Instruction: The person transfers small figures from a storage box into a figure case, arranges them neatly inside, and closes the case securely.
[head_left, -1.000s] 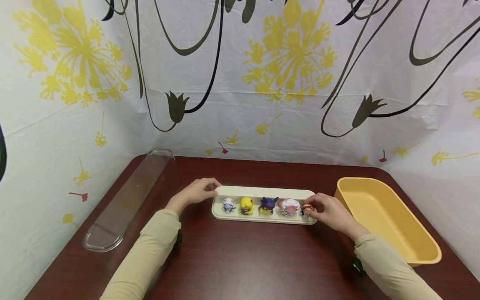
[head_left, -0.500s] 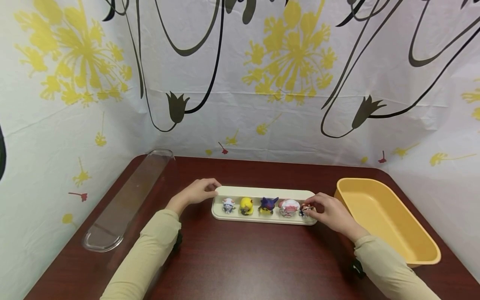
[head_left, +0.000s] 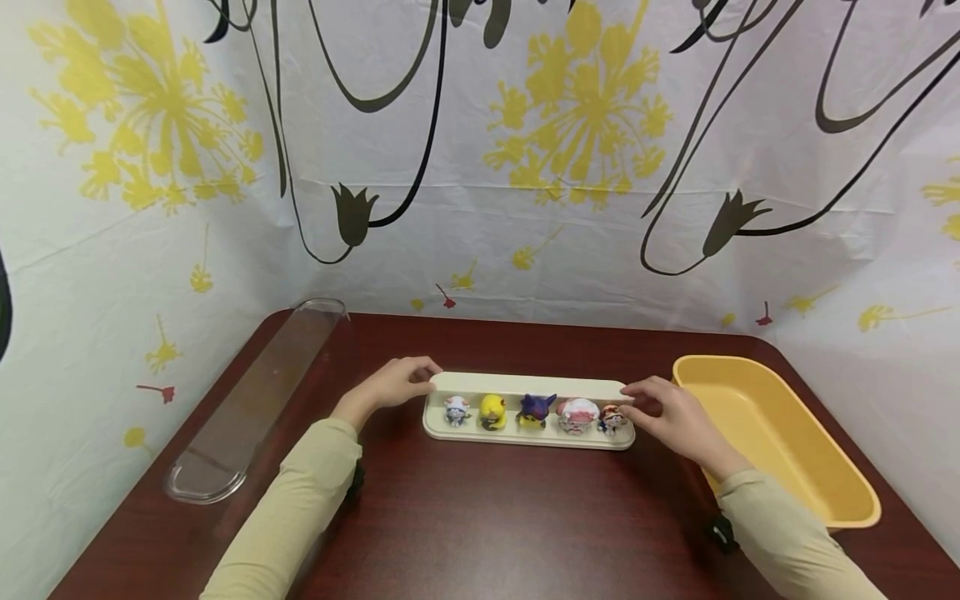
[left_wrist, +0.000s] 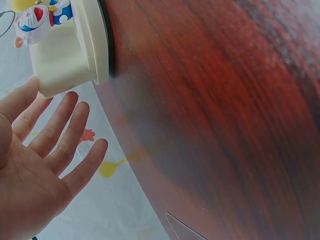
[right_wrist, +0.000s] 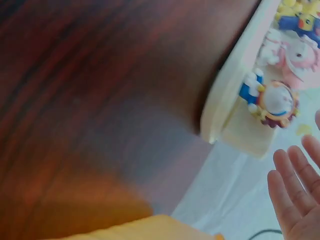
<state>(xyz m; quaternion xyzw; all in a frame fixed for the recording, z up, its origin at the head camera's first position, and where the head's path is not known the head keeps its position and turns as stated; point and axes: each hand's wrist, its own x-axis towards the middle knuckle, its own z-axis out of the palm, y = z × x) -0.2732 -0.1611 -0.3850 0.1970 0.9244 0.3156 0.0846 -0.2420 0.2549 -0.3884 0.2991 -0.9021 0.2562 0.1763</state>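
Tray (head_left: 525,387): I see it mid-table, five small figures in a row.
Rightmost figure (head_left: 612,419): stands at the tray's right end.
Right hand (head_left: 671,417): fingers relaxed, holding nothing, just beside that figure.
Left hand (head_left: 393,385): fingers straight, touching the tray's left end.

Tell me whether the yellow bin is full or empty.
Empty: the yellow bin shows only its bare inside, while all five figures stand in the cream tray.
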